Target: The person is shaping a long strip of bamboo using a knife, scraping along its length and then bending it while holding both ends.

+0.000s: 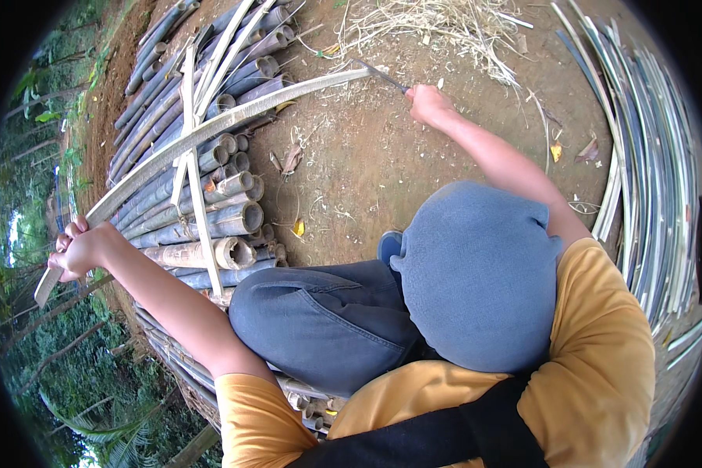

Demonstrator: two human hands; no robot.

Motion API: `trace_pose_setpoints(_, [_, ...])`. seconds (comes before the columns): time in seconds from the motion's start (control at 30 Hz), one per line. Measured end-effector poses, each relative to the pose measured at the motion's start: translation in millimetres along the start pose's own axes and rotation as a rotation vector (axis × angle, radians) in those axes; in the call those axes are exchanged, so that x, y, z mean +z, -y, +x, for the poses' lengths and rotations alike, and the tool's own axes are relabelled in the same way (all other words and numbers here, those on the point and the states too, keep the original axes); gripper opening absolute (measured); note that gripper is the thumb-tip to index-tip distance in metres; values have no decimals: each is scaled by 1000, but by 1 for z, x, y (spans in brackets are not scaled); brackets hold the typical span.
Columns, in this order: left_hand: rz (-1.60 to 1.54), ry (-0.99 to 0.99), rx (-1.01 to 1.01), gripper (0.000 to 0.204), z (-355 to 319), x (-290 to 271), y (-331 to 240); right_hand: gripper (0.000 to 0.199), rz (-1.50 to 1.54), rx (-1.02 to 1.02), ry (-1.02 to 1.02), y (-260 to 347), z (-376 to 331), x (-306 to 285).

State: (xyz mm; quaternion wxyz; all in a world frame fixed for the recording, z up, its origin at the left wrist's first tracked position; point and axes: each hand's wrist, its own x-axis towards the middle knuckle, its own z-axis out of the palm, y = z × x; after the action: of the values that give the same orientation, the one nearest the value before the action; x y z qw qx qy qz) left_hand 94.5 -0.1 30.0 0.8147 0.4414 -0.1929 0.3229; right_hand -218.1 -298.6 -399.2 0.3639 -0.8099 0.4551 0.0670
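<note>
My left hand (80, 248) is closed around a long pale bamboo strip (234, 115), near its lower left end. From there the strip runs up and to the right, across a stack of bamboo poles (234, 221). In my right hand (430, 104), arm stretched out, is a knife (385, 76) with a thin dark blade. The blade meets or overlaps the strip's far end; whether it cuts into it I cannot tell. The knife's handle is hidden in my fist. Other split strips (197, 210) lie crosswise on the poles.
Pale shavings (437, 31) are heaped on the dirt ground (351, 171) at the far side. A long bundle of split bamboo strips (655, 171) lies along the right. Green plants (47, 374) cover a slope at the left. My bent knees (476, 273) are close in front.
</note>
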Motion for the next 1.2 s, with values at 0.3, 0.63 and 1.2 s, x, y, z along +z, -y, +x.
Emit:
trace_pose_setpoints(0.3, [69,-30,45,24,-2,-9,0,14,209,-185,-27,30,-67,32])
trace_pose_setpoints(0.63, [50,-45,17,19,-6,-9,-4,25,168,92,27,-1,-27,2])
trace_pose_setpoints(1.2, [5,35,5,23,-23,10,-13,31,28,51,31,-19,2,-11])
